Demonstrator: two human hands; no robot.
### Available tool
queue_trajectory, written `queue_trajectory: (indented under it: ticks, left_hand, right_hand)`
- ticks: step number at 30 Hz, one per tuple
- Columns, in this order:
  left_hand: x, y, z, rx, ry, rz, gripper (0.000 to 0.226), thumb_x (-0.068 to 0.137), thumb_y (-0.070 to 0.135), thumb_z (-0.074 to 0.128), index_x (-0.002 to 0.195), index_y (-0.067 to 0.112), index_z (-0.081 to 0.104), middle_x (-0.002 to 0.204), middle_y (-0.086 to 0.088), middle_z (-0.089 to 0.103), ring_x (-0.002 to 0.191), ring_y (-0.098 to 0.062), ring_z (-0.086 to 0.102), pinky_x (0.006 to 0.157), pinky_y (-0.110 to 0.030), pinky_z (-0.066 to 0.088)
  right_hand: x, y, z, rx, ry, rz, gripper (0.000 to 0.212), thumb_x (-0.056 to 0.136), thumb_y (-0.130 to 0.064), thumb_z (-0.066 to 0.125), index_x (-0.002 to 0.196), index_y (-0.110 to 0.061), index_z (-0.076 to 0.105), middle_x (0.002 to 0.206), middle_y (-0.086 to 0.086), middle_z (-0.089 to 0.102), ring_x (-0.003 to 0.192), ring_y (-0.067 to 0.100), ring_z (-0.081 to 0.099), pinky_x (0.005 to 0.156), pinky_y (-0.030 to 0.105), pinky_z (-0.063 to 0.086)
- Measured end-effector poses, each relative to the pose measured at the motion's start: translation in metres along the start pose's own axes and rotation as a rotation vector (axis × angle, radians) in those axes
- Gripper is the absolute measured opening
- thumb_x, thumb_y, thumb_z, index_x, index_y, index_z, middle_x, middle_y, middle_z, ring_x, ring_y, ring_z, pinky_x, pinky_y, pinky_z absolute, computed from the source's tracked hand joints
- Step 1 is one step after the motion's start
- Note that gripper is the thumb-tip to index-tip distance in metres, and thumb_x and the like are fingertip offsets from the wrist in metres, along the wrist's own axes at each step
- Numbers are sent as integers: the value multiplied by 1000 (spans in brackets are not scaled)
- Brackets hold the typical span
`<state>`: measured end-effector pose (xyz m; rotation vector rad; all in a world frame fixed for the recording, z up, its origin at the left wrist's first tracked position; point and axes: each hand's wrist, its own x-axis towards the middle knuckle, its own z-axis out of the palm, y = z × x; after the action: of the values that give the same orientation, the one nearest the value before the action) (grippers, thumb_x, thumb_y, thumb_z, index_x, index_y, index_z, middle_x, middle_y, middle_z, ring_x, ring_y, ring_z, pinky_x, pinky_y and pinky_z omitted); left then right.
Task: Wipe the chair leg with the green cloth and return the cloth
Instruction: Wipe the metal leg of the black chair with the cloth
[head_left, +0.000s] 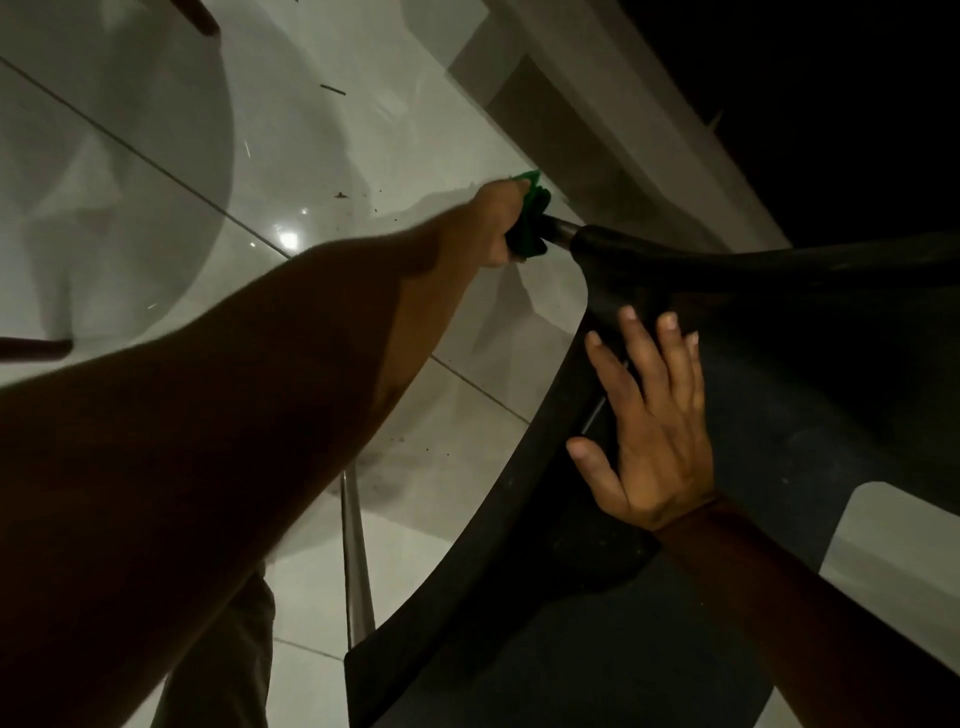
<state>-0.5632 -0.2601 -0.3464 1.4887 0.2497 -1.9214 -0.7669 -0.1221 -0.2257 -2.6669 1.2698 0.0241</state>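
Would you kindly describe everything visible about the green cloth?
The green cloth is a small, bright green piece of fabric, bunched and crumpled. It is wrapped around the metal chair leg just beyond the black seat, clasped in the left hand. Only its folds past the fingers show; the rest is hidden in the grip.

A dim room seen from above. Glossy pale floor tiles (332, 130) fill the left and centre of the frame, crossed by thin dark grout lines. A bright round light reflection (289, 240) sits on the tiles near the middle. Small dark specks of debris (340, 195) lie scattered nearby. A pale raised ledge (597, 104) runs diagonally across the upper right, with blackness beyond it.
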Motion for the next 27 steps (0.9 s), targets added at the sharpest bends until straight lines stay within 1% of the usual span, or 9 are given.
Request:
queue_trajectory:
  ticks: [4, 8, 11, 15, 17, 20, 22, 25, 27]
  left_hand:
    - [-16, -3, 3, -9, -86, 23, 21, 104, 26, 47, 117, 20, 62, 100, -8, 65, 90, -26, 62, 95, -47, 56]
    - [-49, -14, -3, -42, -245, 30, 12, 101, 25, 55, 110, 22, 63, 92, -8, 70, 77, -21, 70, 71, -42, 63]
    - [-48, -8, 0, 1, -211, 26, 11, 102, 24, 55, 103, 16, 63, 91, -10, 68, 70, -21, 68, 66, -39, 63]
    - [-32, -4, -4, 124, -27, 45, 27, 104, 26, 50, 85, 11, 62, 100, -12, 61, 80, -23, 60, 93, -39, 56]
    - [-23, -10, -11, 237, -39, 73, 34, 104, 32, 49, 78, 12, 57, 90, -11, 57, 75, -20, 58, 94, -33, 53]
    - [-38, 3, -4, 325, -73, 27, 27, 102, 32, 54, 99, 9, 68, 100, -13, 69, 86, -25, 65, 99, -39, 55]
    - [-53, 9, -1, 209, -99, 25, 24, 99, 25, 59, 117, 12, 68, 110, -15, 71, 85, -27, 69, 90, -47, 60]
    - [-72, -7, -7, 5, -271, 56, 13, 98, 20, 61, 110, 19, 67, 79, -7, 76, 64, -18, 73, 64, -38, 62]
    - [-70, -7, -3, -35, -268, 82, 11, 99, 17, 59, 105, 19, 68, 73, -6, 74, 59, -18, 71, 60, -35, 60]
  right_hand:
    - [1, -2, -1, 14, 1, 8, 81, 99, -72, 22, 160, -19, 31, 167, 13, 23, 161, 25, -1, 129, 51, -1]
    - [2, -4, -6, 36, 8, 18, 79, 99, -70, 24, 158, -17, 34, 166, 15, 27, 161, 24, 0, 129, 52, 1]
    - [1, -5, -5, 43, 0, 16, 80, 99, -70, 24, 158, -17, 34, 166, 15, 26, 160, 24, -1, 129, 52, 1]
    - [1, -1, -3, 28, -5, 9, 81, 99, -72, 23, 159, -19, 32, 167, 13, 23, 161, 24, -2, 129, 52, 0]
    - [1, -1, -2, 26, -4, 1, 81, 99, -72, 23, 159, -19, 32, 167, 13, 23, 161, 24, -2, 129, 52, 0]
    - [1, -1, -3, 37, -2, 6, 81, 99, -71, 23, 159, -18, 33, 167, 13, 23, 160, 23, -3, 129, 52, 0]
    - [1, -2, -3, 50, 2, 10, 80, 99, -71, 24, 159, -19, 33, 167, 12, 24, 160, 24, -2, 129, 53, 0]
    - [1, -3, -5, 47, 5, 12, 78, 100, -69, 26, 158, -19, 34, 166, 13, 25, 160, 25, 0, 128, 52, 0]
    - [2, -6, -7, 56, 1, 18, 77, 99, -69, 27, 158, -19, 34, 166, 13, 26, 160, 25, 0, 128, 52, 0]
